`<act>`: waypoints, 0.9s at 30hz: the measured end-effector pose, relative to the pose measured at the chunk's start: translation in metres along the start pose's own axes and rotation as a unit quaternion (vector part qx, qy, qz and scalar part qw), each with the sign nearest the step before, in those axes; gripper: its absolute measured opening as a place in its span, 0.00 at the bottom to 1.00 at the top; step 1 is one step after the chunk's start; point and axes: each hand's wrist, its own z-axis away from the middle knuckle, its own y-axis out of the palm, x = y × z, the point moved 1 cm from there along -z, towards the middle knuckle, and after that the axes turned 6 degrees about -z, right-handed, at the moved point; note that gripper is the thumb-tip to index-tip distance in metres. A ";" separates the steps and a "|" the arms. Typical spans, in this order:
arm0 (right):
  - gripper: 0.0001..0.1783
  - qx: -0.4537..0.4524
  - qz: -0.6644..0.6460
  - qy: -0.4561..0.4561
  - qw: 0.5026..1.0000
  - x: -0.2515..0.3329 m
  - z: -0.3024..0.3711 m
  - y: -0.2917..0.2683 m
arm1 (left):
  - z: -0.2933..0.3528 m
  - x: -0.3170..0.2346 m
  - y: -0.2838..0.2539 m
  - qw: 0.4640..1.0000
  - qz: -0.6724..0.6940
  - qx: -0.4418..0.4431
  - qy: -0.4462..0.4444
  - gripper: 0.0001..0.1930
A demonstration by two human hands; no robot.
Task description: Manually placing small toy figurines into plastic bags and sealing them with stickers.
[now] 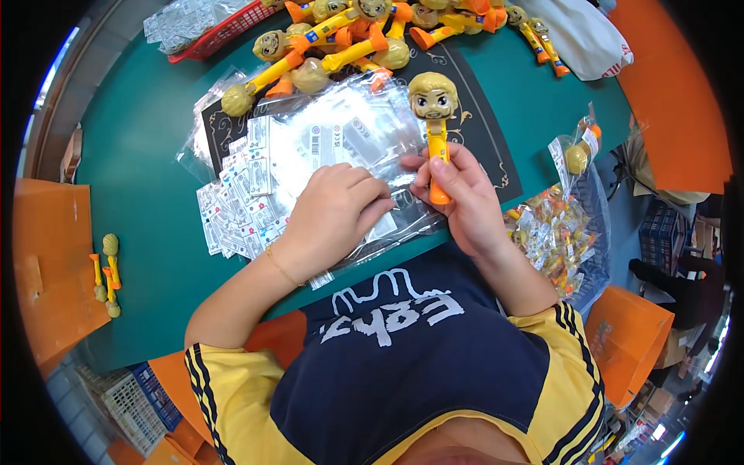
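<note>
My right hand (471, 203) grips a toy with a golden character head (434, 102) by its yellow stem, near the orange base. The toy is upright, its head turned toward me. Curled over a pile of clear plastic bags (306, 143), my left hand (335, 215) has its fingers and thumb drawn together near the bags' edge; what lies between its fingertips is hidden. Small printed leaflets (246, 203) lie scattered left of that hand. Beneath the bags is a black mat with a gold pattern (496, 159).
Similar toys heap up at the far side (353, 54) of the green table (139, 178). Beyond the leaflets stands a red basket (232, 29) of packets. A white sack (573, 39) lies far right. Bagged toys (554, 236) fill a clear bag at the right; several loose toys (111, 271) lie left.
</note>
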 end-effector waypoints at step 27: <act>0.18 0.145 0.530 -0.247 0.798 0.041 0.004 -0.003 | -0.002 -0.002 -0.010 0.986 0.126 -0.105 -0.044 0.06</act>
